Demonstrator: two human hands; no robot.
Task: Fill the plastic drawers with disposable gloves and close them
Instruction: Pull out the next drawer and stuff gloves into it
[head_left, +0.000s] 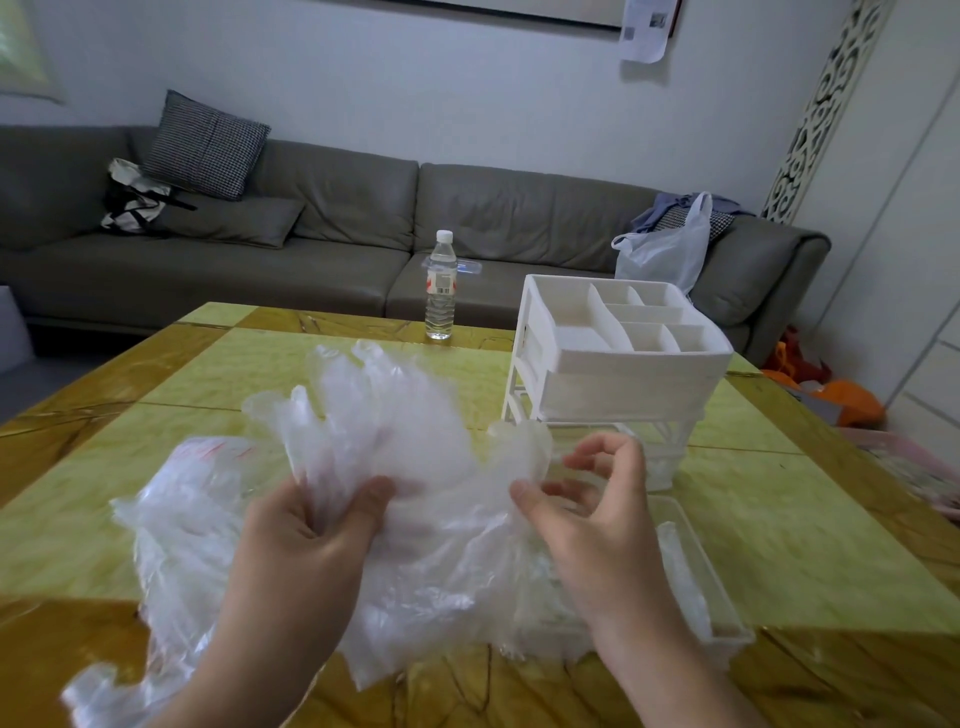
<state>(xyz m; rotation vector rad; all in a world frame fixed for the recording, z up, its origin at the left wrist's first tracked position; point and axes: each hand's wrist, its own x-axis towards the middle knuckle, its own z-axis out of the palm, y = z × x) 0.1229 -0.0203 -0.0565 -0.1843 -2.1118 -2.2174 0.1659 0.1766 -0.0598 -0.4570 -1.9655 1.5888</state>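
over a yellow-green marble-patterned table (779, 519), left hand (306, 530) clutching a bunch of clear disposable gloves (384, 431), right hand (587, 514) pinching the bunch's edge with its other fingers curled. white plastic drawers (618, 358) just beyond; water bottle (441, 286) label unreadable; grey sofa (337, 218) behind.

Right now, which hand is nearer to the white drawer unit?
Right. The right hand is just in front of the drawer unit, near its base; the left hand holds the gloves farther left.

Both hands (311, 525) (587, 514) pinch clear disposable gloves (395, 431) above the table (779, 519).
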